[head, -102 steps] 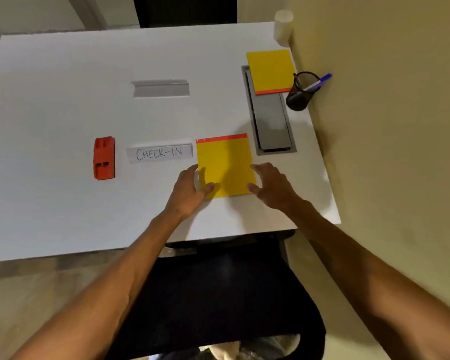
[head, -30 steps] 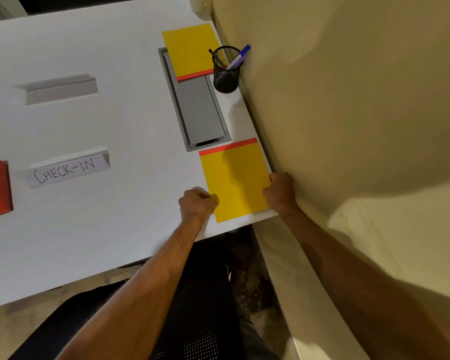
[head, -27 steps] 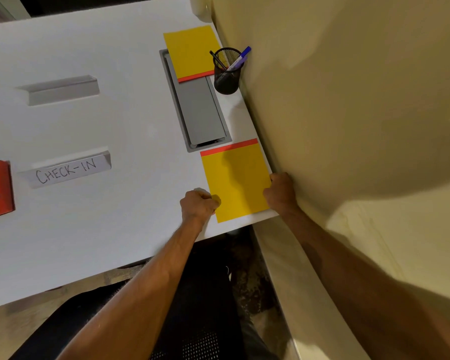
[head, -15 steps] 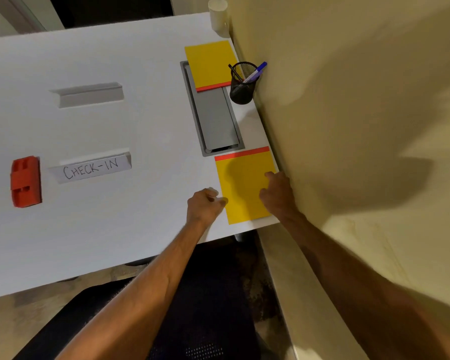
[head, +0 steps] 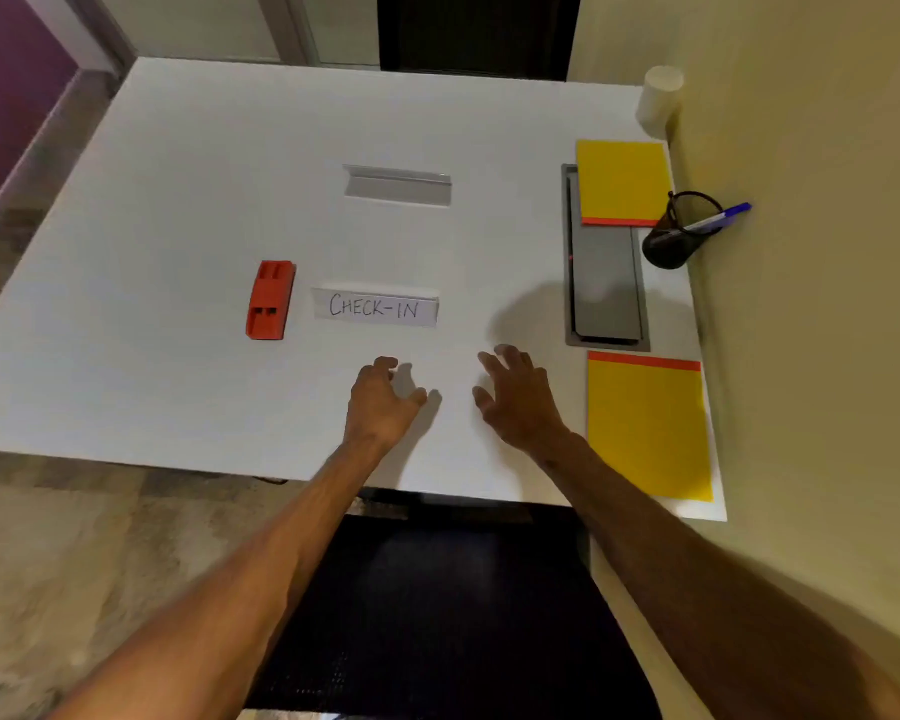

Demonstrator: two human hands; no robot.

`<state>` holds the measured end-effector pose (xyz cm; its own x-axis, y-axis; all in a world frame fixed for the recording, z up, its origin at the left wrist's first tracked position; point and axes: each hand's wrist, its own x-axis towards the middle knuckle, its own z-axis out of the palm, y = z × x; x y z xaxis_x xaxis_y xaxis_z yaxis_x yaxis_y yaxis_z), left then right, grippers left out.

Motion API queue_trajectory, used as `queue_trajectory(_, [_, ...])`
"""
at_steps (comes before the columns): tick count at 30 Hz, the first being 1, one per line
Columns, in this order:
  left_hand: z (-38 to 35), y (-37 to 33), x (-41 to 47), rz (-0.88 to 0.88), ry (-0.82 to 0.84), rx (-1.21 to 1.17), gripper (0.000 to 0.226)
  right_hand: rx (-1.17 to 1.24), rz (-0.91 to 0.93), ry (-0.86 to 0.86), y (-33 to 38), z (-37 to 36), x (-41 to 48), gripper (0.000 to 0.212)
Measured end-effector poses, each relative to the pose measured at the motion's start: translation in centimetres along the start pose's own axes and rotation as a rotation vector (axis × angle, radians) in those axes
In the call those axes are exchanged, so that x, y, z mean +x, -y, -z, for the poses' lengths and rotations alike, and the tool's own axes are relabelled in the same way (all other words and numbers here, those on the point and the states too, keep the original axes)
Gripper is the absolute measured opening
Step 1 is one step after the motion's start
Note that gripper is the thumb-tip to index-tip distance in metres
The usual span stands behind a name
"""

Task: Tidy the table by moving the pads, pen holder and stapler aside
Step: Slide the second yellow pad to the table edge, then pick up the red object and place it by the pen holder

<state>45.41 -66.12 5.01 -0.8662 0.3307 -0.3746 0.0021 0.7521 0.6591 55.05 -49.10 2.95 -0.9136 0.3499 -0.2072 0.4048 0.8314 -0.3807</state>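
Observation:
Two yellow pads with red strips lie along the table's right side: the near pad (head: 648, 426) at the front right corner, the far pad (head: 622, 181) partly over the grey cable hatch (head: 604, 293). A black mesh pen holder (head: 671, 241) with a blue pen leans against the wall. The red stapler (head: 270, 299) lies left of centre. My left hand (head: 380, 402) and my right hand (head: 520, 397) hover empty over the front middle of the white table (head: 177, 200), fingers apart.
A white "CHECK-IN" sign (head: 376, 307) stands just beyond my hands, with a second blank sign (head: 396, 185) farther back. A white cylinder (head: 658, 98) sits at the far right corner. The beige wall runs along the right edge. A black chair (head: 437, 615) is below me.
Both hands let go of the near yellow pad, which stays at the front right corner, and moved left to the front middle of the table. The view swung left.

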Motion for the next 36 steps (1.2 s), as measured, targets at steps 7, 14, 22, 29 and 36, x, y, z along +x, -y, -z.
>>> queue_trajectory(7, [6.9,7.3,2.3,0.063,-0.153,-0.004,0.072,-0.137,0.298,0.117,8.7,-4.3,4.0,0.068])
queue_trajectory(14, [9.2,12.8,6.0,0.069,-0.226,0.022,0.085,-0.308,0.364,0.171,11.7,-10.8,7.7,0.074])
queue_trajectory(22, [9.6,15.4,9.4,0.07,-0.32,0.102,0.096,-0.305,0.399,0.107,11.0,-14.8,9.1,0.069])
queue_trajectory(29, [9.8,15.3,13.5,0.048,-0.428,0.142,0.091,-0.316,0.42,-0.008,10.5,-16.1,9.4,0.068])
queue_trajectory(36, [9.4,14.7,16.7,0.089,-0.519,0.165,0.067,-0.322,0.423,-0.045,10.2,-16.4,9.4,0.068])
